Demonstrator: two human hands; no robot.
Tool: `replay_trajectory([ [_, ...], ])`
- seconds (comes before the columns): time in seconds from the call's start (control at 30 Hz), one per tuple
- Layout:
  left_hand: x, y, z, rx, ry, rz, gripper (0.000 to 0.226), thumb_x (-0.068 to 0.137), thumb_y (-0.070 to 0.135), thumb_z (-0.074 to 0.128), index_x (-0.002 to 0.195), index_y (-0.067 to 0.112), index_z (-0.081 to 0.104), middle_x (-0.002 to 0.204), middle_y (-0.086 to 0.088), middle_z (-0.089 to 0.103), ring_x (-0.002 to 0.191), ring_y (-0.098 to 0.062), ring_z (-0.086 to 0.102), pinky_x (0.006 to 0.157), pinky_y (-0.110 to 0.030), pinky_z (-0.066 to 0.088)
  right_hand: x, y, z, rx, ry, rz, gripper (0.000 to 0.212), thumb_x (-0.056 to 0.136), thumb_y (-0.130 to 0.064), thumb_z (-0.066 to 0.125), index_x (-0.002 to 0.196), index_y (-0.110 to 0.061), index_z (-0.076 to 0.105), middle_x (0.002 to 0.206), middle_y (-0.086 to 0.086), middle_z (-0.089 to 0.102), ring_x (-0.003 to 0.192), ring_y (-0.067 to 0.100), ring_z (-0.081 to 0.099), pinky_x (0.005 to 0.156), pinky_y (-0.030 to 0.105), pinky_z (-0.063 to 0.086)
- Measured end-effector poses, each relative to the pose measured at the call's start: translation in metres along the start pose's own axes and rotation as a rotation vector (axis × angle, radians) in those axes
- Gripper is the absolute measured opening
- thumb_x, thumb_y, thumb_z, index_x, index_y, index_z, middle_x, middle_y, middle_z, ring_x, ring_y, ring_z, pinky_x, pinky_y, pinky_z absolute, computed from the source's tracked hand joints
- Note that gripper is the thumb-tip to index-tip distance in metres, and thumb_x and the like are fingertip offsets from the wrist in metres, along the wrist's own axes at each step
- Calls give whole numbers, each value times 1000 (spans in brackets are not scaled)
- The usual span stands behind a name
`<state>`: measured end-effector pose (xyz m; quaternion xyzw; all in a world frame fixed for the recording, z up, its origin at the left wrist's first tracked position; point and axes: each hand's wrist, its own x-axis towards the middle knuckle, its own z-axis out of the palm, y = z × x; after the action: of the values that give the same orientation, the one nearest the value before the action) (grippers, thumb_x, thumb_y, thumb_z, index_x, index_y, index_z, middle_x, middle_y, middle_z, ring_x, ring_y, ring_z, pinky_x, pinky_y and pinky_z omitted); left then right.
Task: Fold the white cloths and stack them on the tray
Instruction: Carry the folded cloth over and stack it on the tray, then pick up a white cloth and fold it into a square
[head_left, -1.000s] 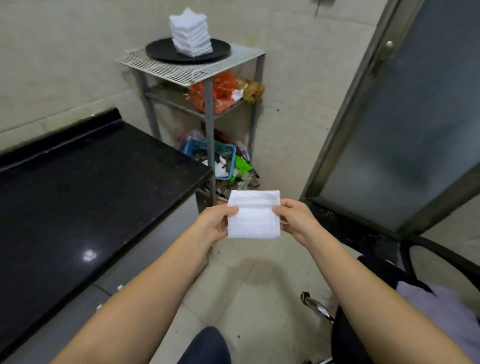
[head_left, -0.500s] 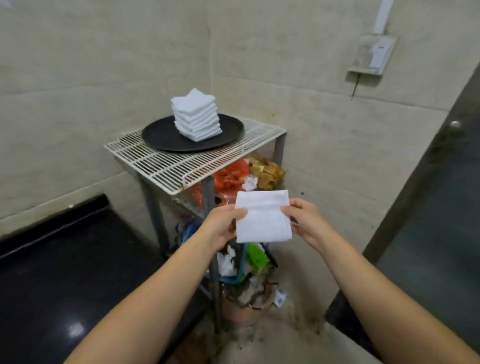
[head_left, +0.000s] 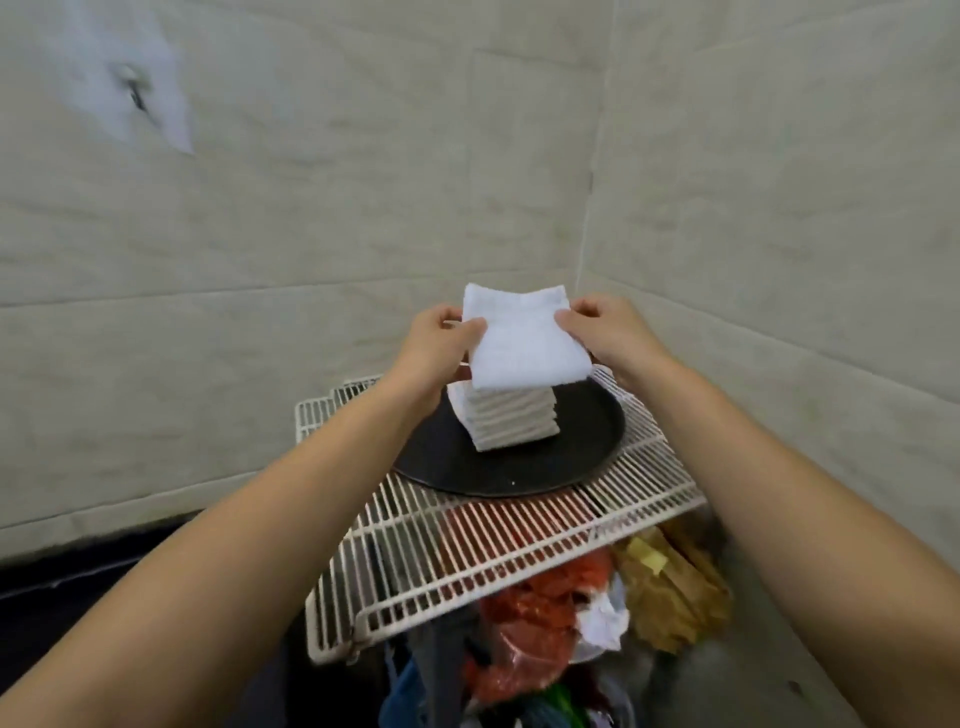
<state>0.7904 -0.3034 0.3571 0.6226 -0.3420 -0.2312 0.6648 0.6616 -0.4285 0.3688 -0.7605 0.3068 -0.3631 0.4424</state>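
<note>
A folded white cloth (head_left: 522, 340) hangs flat just above a stack of folded white cloths (head_left: 506, 418). The stack stands on a round black tray (head_left: 587, 447). My left hand (head_left: 439, 345) pinches the cloth's left edge between thumb and fingers. My right hand (head_left: 605, 327) pinches its right edge the same way. I cannot tell whether the held cloth touches the top of the stack; it hides the stack's top.
The tray lies on a white wire rack (head_left: 493, 551) in a corner of tiled walls. Under the rack sit an orange bag (head_left: 545, 618), brown paper (head_left: 670, 592) and other clutter. A dark counter edge (head_left: 62, 582) shows at lower left.
Both hands carried the folded cloth forward and up from in front of the rack to over the stack on the tray. The view moved closer to the rack.
</note>
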Motion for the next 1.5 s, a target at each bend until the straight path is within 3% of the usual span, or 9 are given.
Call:
replay_trajectory([
  [0.17, 70, -10, 8, 70, 189, -101, 11, 93, 13, 55, 84, 11, 48, 83, -8, 56, 71, -20, 57, 61, -33, 51, 95, 11, 17, -151, -119, -48, 22, 87, -12, 54, 89, 5, 67, 78, 6, 55, 75, 14, 48, 64, 27, 33],
  [0.33, 90, -42, 8, 234, 258, -203, 16, 90, 15, 57, 79, 12, 45, 67, -8, 51, 51, -18, 46, 40, -21, 40, 115, 46, 29, -180, -266, -55, 16, 87, -12, 53, 96, -10, 66, 84, 3, 59, 78, 17, 54, 58, 24, 37],
  [0.43, 92, -51, 8, 279, 281, -199, 24, 91, 15, 57, 72, 14, 43, 63, -7, 47, 49, -17, 42, 40, -21, 33, 118, 60, 31, -155, -294, -70, 29, 90, -13, 55, 118, -8, 59, 98, 3, 59, 89, 16, 54, 70, 22, 38],
  [0.63, 91, -55, 4, 326, 281, -214, 33, 93, 28, 56, 67, 15, 41, 58, -6, 45, 46, -16, 40, 40, -22, 30, 129, 63, 32, -143, -319, -27, 38, 89, -23, 58, 125, -13, 52, 120, 11, 61, 98, 25, 60, 77, 29, 46],
  [0.9, 47, -3, -43, 540, 421, -151, 30, 94, 39, 50, 107, 11, 46, 79, -2, 56, 62, -14, 51, 52, -25, 39, 115, -9, 29, -460, -260, -279, 46, 89, -30, 52, 132, -14, 46, 127, 14, 54, 114, 32, 54, 95, 36, 43],
  [1.0, -1, 22, -74, 681, 496, -62, 28, 95, 39, 49, 107, 14, 48, 81, -3, 58, 65, -14, 54, 56, -27, 41, 75, -49, 69, -511, -308, -458, 43, 88, -30, 49, 129, -16, 48, 127, 15, 53, 115, 32, 52, 100, 47, 42],
  [1.13, -116, 31, -136, 1076, 629, -51, 33, 95, 38, 49, 116, 12, 50, 90, -9, 62, 81, -25, 58, 69, -36, 47, -32, -89, 146, -519, -353, -788, 40, 93, -29, 46, 131, -19, 47, 132, 10, 49, 124, 29, 47, 101, 44, 34],
  [1.3, -318, 11, -232, 1395, 762, -371, 34, 94, 40, 47, 117, 15, 50, 109, -8, 63, 102, -29, 58, 79, -37, 47, -209, -107, 254, -354, -551, -1068, 42, 94, -31, 46, 134, -19, 45, 127, 7, 53, 120, 28, 48, 94, 40, 35],
  [1.5, -572, -19, -298, 1383, 962, -802, 35, 96, 41, 43, 118, 15, 48, 114, -9, 60, 105, -29, 56, 80, -39, 48, -441, -123, 341, -222, -916, -1288, 43, 97, -33, 44, 137, -18, 43, 128, 6, 51, 114, 27, 50, 94, 40, 36],
])
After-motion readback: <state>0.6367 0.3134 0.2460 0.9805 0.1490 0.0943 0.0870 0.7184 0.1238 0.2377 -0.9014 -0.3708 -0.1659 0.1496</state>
